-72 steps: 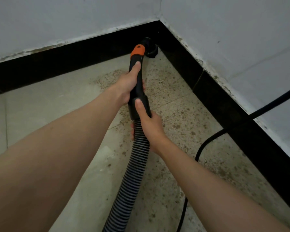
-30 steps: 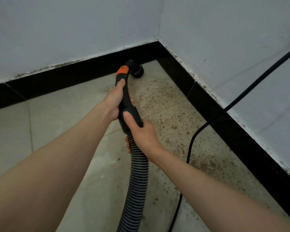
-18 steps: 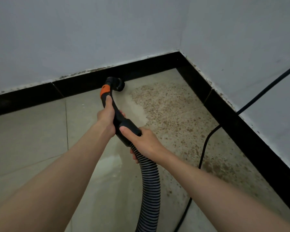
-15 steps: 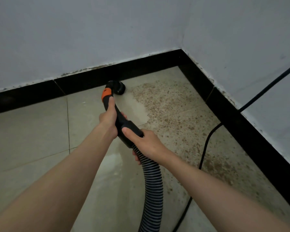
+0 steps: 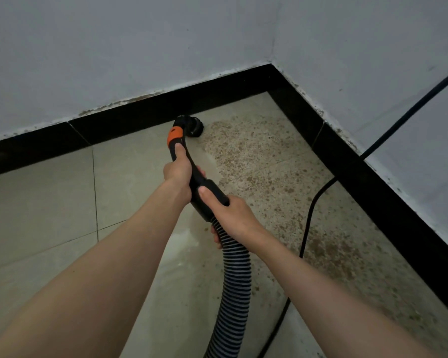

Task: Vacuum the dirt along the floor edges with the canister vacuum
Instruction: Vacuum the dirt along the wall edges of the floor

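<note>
Both hands, left hand (image 5: 177, 174) and right hand (image 5: 230, 215), grasping vacuum handle (image 5: 192, 171); nozzle (image 5: 194, 126) at far skirting (image 5: 140, 112); left floor clean, brown dirt (image 5: 264, 161) rightward remaining.

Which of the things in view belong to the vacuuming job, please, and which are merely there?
In use: vacuum handle, nozzle, ribbed hose, dirt, left hand, right hand.

Merely there: black cable, baseboard, walls.

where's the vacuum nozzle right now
In the head view the nozzle sits on the floor just above centre, against the black baseboard of the far wall, left of the corner, at the left edge of the dirt patch.
</note>
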`<control>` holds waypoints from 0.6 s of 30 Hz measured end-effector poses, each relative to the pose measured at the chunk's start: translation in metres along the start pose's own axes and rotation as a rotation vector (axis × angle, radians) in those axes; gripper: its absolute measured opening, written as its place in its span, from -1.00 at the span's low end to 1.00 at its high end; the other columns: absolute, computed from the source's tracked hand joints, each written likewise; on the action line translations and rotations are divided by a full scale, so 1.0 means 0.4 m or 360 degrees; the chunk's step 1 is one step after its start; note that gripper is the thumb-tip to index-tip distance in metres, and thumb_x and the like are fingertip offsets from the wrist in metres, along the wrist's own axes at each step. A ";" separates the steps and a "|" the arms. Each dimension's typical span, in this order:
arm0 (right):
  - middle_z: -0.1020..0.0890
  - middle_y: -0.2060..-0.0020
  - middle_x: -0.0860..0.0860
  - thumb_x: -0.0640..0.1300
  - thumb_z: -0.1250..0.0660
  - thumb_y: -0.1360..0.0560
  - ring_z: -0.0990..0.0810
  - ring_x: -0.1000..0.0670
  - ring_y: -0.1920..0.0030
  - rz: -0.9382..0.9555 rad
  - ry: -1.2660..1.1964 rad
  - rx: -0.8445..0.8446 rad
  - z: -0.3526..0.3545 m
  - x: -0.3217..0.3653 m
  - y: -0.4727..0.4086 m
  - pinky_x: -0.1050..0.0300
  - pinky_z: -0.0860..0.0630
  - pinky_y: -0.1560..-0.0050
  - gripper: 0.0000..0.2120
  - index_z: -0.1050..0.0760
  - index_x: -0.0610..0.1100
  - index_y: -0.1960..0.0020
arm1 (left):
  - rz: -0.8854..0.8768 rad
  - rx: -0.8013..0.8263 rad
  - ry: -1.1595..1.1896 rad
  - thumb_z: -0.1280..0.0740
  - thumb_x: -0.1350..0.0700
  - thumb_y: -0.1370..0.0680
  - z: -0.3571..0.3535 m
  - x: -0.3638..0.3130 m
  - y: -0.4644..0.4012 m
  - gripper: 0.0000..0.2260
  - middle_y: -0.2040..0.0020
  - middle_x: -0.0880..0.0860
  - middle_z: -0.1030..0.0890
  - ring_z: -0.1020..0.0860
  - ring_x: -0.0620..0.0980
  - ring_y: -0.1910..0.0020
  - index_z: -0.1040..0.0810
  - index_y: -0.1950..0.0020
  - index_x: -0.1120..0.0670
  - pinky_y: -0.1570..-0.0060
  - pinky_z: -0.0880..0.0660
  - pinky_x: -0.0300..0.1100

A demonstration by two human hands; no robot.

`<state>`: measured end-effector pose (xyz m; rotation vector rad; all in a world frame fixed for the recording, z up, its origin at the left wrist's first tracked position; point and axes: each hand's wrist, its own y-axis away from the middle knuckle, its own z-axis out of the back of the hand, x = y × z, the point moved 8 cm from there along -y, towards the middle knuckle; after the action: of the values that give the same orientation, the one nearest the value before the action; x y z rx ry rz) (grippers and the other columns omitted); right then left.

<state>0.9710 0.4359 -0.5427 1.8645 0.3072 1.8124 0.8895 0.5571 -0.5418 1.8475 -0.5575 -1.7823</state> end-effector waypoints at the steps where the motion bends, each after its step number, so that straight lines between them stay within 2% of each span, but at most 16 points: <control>1: -0.58 0.45 -0.04 0.31 -0.31 -0.48 -0.55 0.04 0.55 -0.0002 -0.0011 -0.0013 0.010 -0.002 0.000 0.20 -0.49 0.52 -0.51 -0.46 -0.16 0.10 | -0.0014 -0.0003 -0.0025 -0.15 -0.21 -0.59 -0.012 0.001 0.000 -0.59 0.34 0.06 -0.49 -0.49 -0.01 0.42 -0.43 0.08 0.15 0.37 -0.47 -0.16; 3: -0.57 0.45 -0.05 0.31 -0.31 -0.48 -0.54 0.03 0.55 -0.0010 -0.0033 -0.0051 0.028 -0.008 -0.003 0.20 -0.48 0.52 -0.50 -0.46 -0.17 0.09 | -0.0041 0.0007 -0.0072 -0.14 -0.21 -0.59 -0.038 0.003 -0.002 -0.59 0.34 0.06 -0.49 -0.49 -0.01 0.42 -0.43 0.08 0.15 0.40 -0.46 -0.17; 5: -0.57 0.47 -0.05 0.31 -0.32 -0.47 -0.54 0.02 0.56 -0.0027 -0.0053 -0.0102 0.048 -0.014 -0.008 0.20 -0.48 0.53 -0.48 -0.47 -0.19 0.09 | -0.0055 0.0025 -0.0126 -0.14 -0.21 -0.59 -0.064 0.006 -0.006 -0.58 0.33 0.06 -0.50 -0.49 -0.01 0.42 -0.45 0.00 0.17 0.39 -0.47 -0.17; 9: -0.56 0.47 -0.05 0.32 -0.32 -0.46 -0.53 0.02 0.58 -0.0056 -0.0084 -0.0193 0.095 -0.024 -0.020 0.21 -0.46 0.54 -0.48 -0.48 -0.19 0.12 | -0.0080 0.0082 -0.0255 -0.13 -0.21 -0.59 -0.124 0.011 -0.019 -0.52 0.25 0.09 -0.51 -0.51 0.05 0.28 -0.45 -0.17 0.19 0.09 -0.55 -0.05; 12: -0.55 0.55 -0.01 0.33 -0.32 -0.45 -0.54 0.01 0.57 -0.0051 -0.0137 -0.0265 0.133 -0.027 -0.032 0.21 -0.46 0.55 -0.47 -0.51 -0.19 0.15 | -0.0132 0.0136 -0.0366 -0.12 -0.21 -0.59 -0.179 0.005 -0.022 -0.51 0.22 0.09 -0.54 -0.53 0.05 0.27 -0.46 -0.19 0.20 0.17 -0.53 -0.09; 18: -0.55 0.59 0.01 0.36 -0.30 -0.44 -0.56 0.01 0.57 -0.0067 -0.0166 -0.0360 0.189 -0.034 -0.048 0.22 -0.46 0.54 -0.39 -0.53 -0.24 0.08 | -0.0130 0.0224 -0.0431 -0.15 -0.22 -0.58 -0.268 0.008 -0.031 -0.51 0.20 0.10 -0.53 -0.53 0.07 0.25 -0.43 -0.22 0.18 0.12 -0.55 -0.06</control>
<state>1.0473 0.4299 -0.5622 1.7725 0.0980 1.6409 0.9957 0.5730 -0.5508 1.7516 -0.7338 -2.1143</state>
